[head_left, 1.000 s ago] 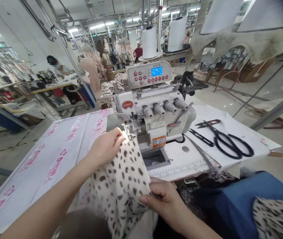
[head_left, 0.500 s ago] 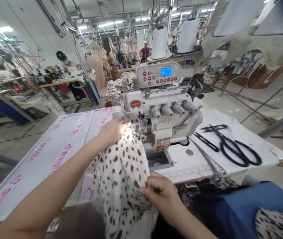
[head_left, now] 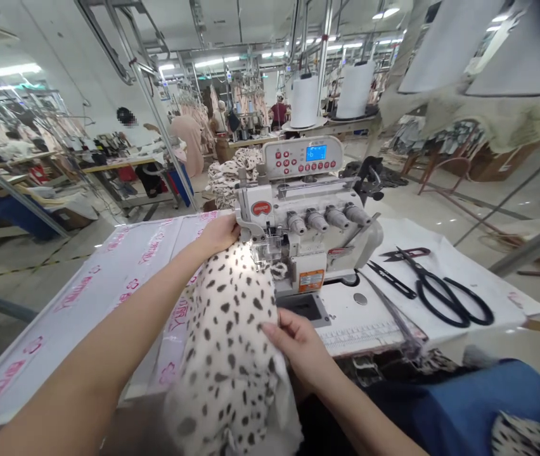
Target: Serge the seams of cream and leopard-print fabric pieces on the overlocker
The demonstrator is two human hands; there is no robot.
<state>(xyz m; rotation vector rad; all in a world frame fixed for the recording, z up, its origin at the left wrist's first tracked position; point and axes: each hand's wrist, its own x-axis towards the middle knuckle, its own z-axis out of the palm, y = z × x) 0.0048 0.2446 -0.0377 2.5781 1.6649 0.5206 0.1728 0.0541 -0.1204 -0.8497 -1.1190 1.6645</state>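
Observation:
A white fleecy fabric with dark spots [head_left: 232, 316] runs from the lit needle area of an overlock sewing machine [head_left: 308, 215] down over the table's front edge. My left hand [head_left: 221, 233] grips the fabric's far end, close to the left of the presser foot; its fingertips are partly hidden. Nearer to me, my right hand [head_left: 298, 342] pinches the fabric's right edge between thumb and fingers, in front of the machine bed. The lower part of the fabric hangs in soft folds.
Black scissors [head_left: 455, 297] and thread snips [head_left: 392, 280] lie on white sheeting right of the machine. Thread cones [head_left: 304, 101] stand behind it. Plastic film with pink print [head_left: 84, 285] covers the left table. A co-worker [head_left: 130, 130] sits at the far left.
My left hand has shifted slightly left and up along the fabric. My right hand has risen a little with the edge, and the fabric lies flatter near the needle.

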